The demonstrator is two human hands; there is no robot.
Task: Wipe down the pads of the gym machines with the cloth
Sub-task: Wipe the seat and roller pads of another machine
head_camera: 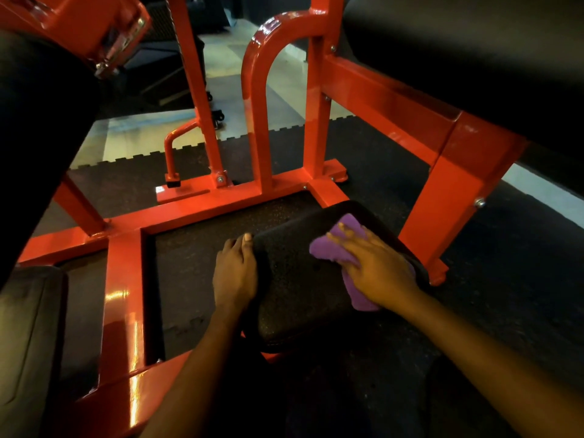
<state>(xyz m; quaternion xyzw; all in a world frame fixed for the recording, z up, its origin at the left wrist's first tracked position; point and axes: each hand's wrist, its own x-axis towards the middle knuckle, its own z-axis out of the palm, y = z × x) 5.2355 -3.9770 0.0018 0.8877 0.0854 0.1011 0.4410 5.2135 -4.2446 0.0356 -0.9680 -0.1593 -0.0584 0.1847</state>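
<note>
The red steel frame [202, 210] of the gym machine takes up most of the view. Its base beams lie flat on the floor, and its uprights and a curved hoop rise towards the top of the picture.

The frame stands on a dark speckled rubber mat [379, 159]. The mat has a toothed far edge, beyond which lies pale flooring [132, 134].

A large black pad [474, 58] is mounted on the frame at the upper right. A second dark padded part [38, 137] fills the upper left. A third black cushion [28, 327] sits at the lower left edge, just beside a base beam.

The low pad [300, 286] is a black, roughly rectangular cushion at centre, near floor level. It sits between the base beams and a red support leg on its right.

The right hand [376, 267] lies palm down on the right half of the low pad. Its fingers are straight and slightly spread, and they press the cloth flat against the pad surface.

The left hand [235, 273] grips the left edge of the low pad. Its thumb lies along the top surface and its fingers curl over the side.

The cloth [325, 251] is purple and bunched. It lies on the pad under the right hand, showing beyond the fingertips and below the heel of the palm.
</note>
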